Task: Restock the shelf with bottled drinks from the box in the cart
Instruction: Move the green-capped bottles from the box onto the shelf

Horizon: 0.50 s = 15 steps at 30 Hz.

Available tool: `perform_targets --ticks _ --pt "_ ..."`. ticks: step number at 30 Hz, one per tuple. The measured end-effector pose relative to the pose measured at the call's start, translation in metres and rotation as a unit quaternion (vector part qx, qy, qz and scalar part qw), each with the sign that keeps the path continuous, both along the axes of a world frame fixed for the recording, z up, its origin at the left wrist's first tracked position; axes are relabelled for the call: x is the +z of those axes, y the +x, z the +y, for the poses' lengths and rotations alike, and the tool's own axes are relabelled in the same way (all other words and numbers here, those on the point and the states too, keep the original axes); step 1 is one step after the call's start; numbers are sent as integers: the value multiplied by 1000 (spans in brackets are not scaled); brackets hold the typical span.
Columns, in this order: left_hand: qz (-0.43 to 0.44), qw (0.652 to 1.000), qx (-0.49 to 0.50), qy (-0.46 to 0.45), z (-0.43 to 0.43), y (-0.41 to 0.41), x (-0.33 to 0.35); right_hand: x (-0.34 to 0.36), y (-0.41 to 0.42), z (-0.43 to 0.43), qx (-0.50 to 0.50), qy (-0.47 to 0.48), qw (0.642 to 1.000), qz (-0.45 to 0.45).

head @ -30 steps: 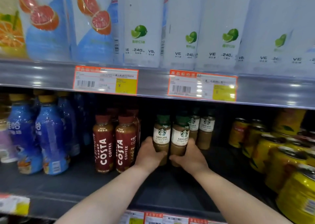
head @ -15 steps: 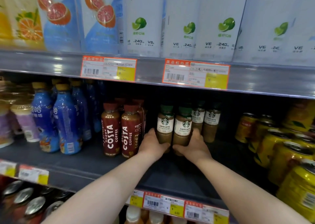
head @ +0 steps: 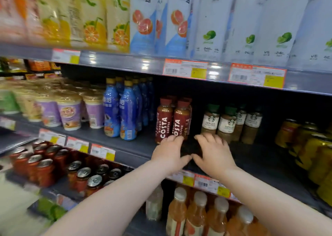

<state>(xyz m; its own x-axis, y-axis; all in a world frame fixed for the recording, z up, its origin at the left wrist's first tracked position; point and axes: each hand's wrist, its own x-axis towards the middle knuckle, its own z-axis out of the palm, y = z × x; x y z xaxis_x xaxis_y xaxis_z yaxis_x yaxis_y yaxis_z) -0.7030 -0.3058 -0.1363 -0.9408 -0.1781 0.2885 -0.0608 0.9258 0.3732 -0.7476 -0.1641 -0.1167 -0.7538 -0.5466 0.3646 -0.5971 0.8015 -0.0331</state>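
Both hands are seen empty, fingers spread: left hand, right hand, near the shelf's front edge. Latte bottles appear placed; another cart trip is probably called for.

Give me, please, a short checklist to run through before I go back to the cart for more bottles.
1. Both hands empty: ok. The left hand and right hand are open, holding nothing.
2. Starbucks latte bottles upright: ok, all four visible ones stand straight.
3. Labels facing out: ok on the front two; the rear two are too blurred to tell.
4. Costa coffee bottles undisturbed: ok, upright beside the left hand.
5. Room left on the shelf: ok, bare shelf lies in front of the latte bottles.
6. Box in the cart has stock: cannot tell, out of view.
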Motion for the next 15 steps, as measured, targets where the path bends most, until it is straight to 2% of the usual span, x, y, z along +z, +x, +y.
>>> perform_targets --ticks 7,15 --pt "-70 983 133 -104 -124 148 -25 -28 101 -119 96 57 993 -24" --pt "-137 938 307 -88 -245 358 -63 -65 254 -269 245 90 964 -49"
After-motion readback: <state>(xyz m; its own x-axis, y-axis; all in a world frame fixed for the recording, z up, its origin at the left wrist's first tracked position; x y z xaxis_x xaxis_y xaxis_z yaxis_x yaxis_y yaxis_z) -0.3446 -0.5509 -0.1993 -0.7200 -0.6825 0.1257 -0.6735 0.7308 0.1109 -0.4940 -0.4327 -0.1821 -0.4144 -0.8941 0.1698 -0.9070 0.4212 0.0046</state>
